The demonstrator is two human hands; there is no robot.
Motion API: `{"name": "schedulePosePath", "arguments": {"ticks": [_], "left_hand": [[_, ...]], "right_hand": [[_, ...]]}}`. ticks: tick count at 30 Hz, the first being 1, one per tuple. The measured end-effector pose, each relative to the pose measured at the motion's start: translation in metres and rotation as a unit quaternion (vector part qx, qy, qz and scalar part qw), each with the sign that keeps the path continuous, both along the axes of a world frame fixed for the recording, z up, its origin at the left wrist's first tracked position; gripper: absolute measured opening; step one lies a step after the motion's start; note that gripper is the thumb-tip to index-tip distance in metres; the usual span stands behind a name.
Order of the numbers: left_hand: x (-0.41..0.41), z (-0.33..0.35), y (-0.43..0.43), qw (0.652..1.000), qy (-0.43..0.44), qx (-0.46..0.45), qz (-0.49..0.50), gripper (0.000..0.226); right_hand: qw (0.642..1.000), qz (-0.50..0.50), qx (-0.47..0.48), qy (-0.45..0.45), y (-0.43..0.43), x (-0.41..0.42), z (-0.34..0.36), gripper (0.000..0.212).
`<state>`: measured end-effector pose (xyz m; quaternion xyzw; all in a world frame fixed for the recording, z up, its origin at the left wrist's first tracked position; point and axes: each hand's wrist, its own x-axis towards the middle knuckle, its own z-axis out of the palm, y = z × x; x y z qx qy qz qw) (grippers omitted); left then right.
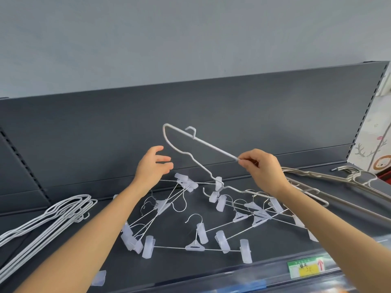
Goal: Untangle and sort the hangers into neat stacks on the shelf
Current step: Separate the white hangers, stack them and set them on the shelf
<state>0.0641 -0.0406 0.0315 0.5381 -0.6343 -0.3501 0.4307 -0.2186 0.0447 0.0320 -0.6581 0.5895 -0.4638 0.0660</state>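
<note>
My right hand (261, 170) pinches the straight bar of a white wire hanger (203, 141) and holds it tilted above the shelf, its far end raised. A clear clip (218, 183) from the pile clings to its lower wire. My left hand (154, 166) hovers left of that hanger, fingers loosely spread, holding nothing. Below lies a tangled pile of clear-clip hangers (196, 229) with metal hooks. A stack of white wire hangers (53, 216) rests at the left. Silver metal hangers (338, 182) lie stacked at the right.
The dark grey shelf (175, 265) has an upright back panel (105, 127) behind the hangers. One loose clear clip (99, 278) lies near the front edge. A price label strip (304, 268) runs along the front right edge.
</note>
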Motion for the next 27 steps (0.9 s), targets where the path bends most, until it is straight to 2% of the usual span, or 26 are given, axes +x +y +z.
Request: {"name": "schedulePosePath", "arguments": {"ticks": [3, 7, 10, 11, 13, 15, 17, 20, 22, 24, 27], "left_hand": [[-0.001, -0.001, 0.008, 1.000, -0.014, 0.008, -0.018, 0.053], [-0.006, 0.004, 0.019, 0.999, 0.020, 0.011, -0.046, 0.028], [-0.004, 0.011, 0.022, 0.978, 0.167, 0.119, -0.049, 0.023], [-0.001, 0.014, 0.024, 0.960, 0.209, 0.172, -0.065, 0.029], [0.009, 0.016, 0.025, 0.930, 0.223, 0.268, -0.111, 0.054], [0.021, 0.014, 0.025, 0.913, 0.197, 0.323, -0.150, 0.071], [0.026, 0.011, 0.027, 0.909, 0.130, 0.352, -0.181, 0.080], [0.022, 0.007, 0.034, 0.897, -0.077, 0.351, -0.258, 0.093], [0.011, 0.005, 0.043, 0.871, -0.212, 0.331, -0.294, 0.078], [0.002, 0.001, 0.047, 0.867, -0.243, 0.321, -0.292, 0.085], [-0.005, -0.004, 0.048, 0.882, -0.221, 0.301, -0.288, 0.098]], "right_hand": [[1.000, 0.003, -0.010, -0.025, -0.002, -0.001, 0.001, 0.008], [1.000, 0.015, -0.017, 0.005, -0.003, -0.001, 0.002, 0.007], [0.996, 0.045, -0.047, 0.068, -0.002, -0.002, 0.003, 0.008], [0.993, 0.055, -0.057, 0.084, -0.002, -0.003, 0.002, 0.008], [0.989, 0.075, -0.066, 0.113, -0.003, -0.007, -0.001, 0.009], [0.980, 0.100, -0.068, 0.155, -0.003, -0.011, -0.007, 0.011], [0.970, 0.124, -0.069, 0.199, -0.003, -0.011, -0.015, 0.011], [0.955, 0.157, -0.076, 0.240, -0.001, -0.006, -0.021, 0.011], [0.945, 0.166, -0.086, 0.267, 0.000, -0.004, -0.020, 0.014], [0.939, 0.171, -0.098, 0.283, 0.001, -0.004, -0.018, 0.014], [0.933, 0.174, -0.113, 0.293, 0.005, -0.007, -0.013, 0.012]]}}
